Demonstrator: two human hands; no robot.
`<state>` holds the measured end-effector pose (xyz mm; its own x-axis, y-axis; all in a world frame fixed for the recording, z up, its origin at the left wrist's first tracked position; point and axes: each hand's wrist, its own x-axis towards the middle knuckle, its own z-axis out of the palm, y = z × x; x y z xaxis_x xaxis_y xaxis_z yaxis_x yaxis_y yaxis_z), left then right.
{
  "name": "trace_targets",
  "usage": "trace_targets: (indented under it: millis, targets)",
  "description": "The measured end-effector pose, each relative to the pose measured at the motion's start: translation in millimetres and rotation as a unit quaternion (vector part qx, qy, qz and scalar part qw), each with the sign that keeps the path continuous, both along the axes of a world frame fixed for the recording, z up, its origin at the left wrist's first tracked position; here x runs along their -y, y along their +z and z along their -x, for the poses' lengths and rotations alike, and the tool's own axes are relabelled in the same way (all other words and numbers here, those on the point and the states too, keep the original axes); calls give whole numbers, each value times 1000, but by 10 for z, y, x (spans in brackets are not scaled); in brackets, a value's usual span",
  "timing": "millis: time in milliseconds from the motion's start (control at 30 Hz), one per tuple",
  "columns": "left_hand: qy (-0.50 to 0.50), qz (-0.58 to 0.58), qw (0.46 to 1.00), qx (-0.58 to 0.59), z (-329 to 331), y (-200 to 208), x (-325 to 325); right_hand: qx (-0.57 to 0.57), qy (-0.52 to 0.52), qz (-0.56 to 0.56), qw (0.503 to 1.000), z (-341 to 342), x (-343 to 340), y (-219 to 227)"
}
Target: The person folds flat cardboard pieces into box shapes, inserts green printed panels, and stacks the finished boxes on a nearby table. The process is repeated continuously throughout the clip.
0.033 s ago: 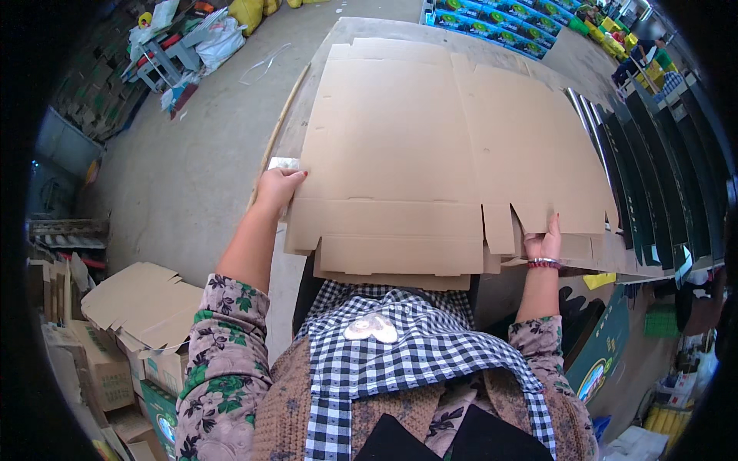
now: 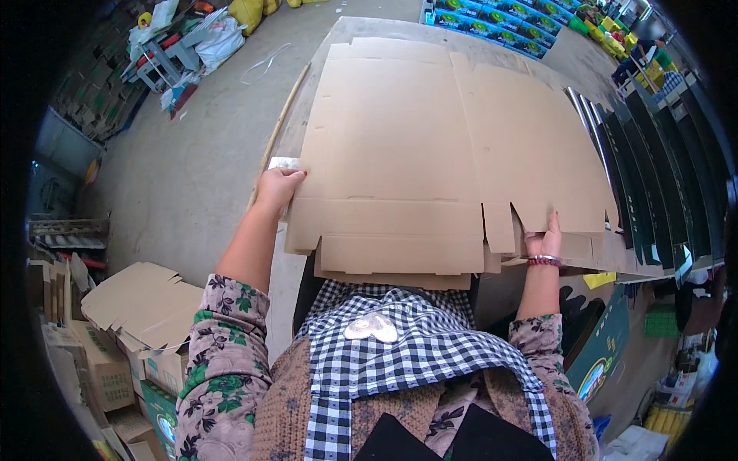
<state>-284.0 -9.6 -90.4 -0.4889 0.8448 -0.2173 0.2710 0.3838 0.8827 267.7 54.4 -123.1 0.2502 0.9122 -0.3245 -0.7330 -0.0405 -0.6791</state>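
A large flat brown cardboard box blank (image 2: 388, 131), creased and slotted, lies across the table in front of me. My left hand (image 2: 280, 187) pinches its left edge, thumb on top and the other fingers mostly hidden. At the near right, my right hand (image 2: 546, 237) grips the blank beside a cut flap, thumb up along the edge and fingers partly under the board. Another cardboard layer shows beneath the near edge. By my left hand, a small white piece (image 2: 284, 163) sits next to a long thin wooden stick (image 2: 278, 127) along the table's left side.
Dark green folded cartons (image 2: 653, 169) stand in a row at the right. Blue printed boxes (image 2: 496, 27) are stacked beyond the table. Cardboard sheets and boxes (image 2: 146, 303) pile up at lower left. A broom (image 2: 181, 92) and white bag (image 2: 221, 48) lie at far left. People work at far right.
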Motion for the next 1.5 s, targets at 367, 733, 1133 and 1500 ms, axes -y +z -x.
trace_targets:
  millis: [367,733,1133,1500]
  targets:
    - [-105,-28,994,28,-56,173,-62,166,-11,-53,985,155,508,178]
    - [-362,-44,913,-185,-610,379,-36,570,125,-173,793,997,719,588]
    - [-512,14,798,-317,-721,548,-167,519,193,-45,832,577,99,19]
    - [-251,-244,837,-420,-905,-123,306,66,236,-10,969,926,541,445]
